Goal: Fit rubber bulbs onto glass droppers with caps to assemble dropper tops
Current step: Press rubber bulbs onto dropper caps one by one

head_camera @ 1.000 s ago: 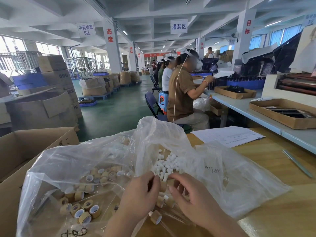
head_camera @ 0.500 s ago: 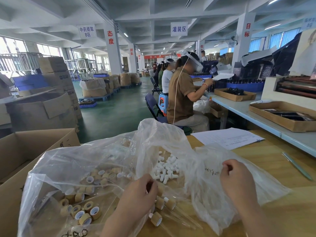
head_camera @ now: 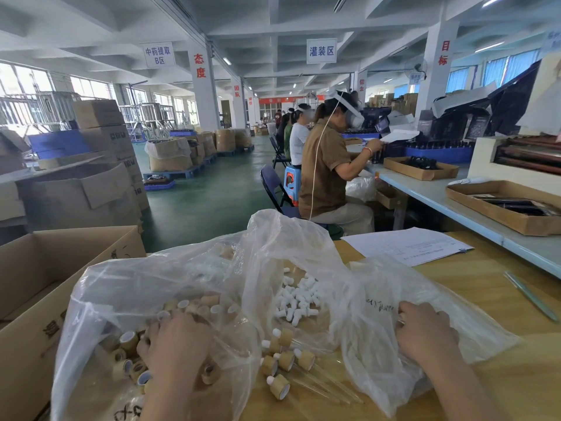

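As left hand (head_camera: 179, 350) fingers bury in tan caps (head_camera: 127, 340), hold unclear | right hand (head_camera: 425, 332) grips clear bag (head_camera: 367, 347)

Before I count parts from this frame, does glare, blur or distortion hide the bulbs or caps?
Head view: soft, even light with no hard shadows. Folds of the clear bag glint and haze the caps behind them. The white bulbs look sharp. The wide-angle lens tilts straight lines near the edges, as on the pillar.

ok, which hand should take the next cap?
Left. The left hand is inside the bag of caps, fingers among them. The right hand lies on the other clear bag, across the white bulbs.
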Available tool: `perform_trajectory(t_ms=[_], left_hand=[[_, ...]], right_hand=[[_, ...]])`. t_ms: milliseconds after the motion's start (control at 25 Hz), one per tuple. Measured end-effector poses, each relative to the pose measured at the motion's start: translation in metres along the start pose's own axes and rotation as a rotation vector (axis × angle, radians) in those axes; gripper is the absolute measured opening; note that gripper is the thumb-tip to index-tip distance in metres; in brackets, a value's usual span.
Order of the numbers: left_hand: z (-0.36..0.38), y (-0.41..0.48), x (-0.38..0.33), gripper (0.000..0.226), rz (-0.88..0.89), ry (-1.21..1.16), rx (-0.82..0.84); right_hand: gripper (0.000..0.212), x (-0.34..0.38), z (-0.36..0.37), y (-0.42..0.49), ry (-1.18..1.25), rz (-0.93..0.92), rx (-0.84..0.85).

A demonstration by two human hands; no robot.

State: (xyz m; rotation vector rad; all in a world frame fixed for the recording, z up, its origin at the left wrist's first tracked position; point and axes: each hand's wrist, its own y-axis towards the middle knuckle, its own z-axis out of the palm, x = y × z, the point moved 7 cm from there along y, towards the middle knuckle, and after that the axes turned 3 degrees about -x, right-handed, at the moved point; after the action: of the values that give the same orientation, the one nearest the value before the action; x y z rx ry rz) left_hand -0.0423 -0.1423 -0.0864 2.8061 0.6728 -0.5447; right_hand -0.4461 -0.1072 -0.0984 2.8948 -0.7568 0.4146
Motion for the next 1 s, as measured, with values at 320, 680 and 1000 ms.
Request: perform_trajectory(t_ms=[320, 680, 1000], left_hand=[[0.025, -0.002, 0.001, 0.067, 0.045, 0.126, 0.117], [0.005, 0.004, 0.019, 0.057, -0.171, -0.132, -0.063], [0.011, 0.016, 0.011, 0.026, 0.003, -0.080, 0.027]], right_hand=[[0.027, 0.004, 0.006, -0.001, -0.052, -0.021, 0.006], [0.013, 0.012, -0.030, -0.008, 0.223, -0.039, -0.379], [0.032, 0.032, -0.075, -0.062, 0.817, -0.472, -0.922]])
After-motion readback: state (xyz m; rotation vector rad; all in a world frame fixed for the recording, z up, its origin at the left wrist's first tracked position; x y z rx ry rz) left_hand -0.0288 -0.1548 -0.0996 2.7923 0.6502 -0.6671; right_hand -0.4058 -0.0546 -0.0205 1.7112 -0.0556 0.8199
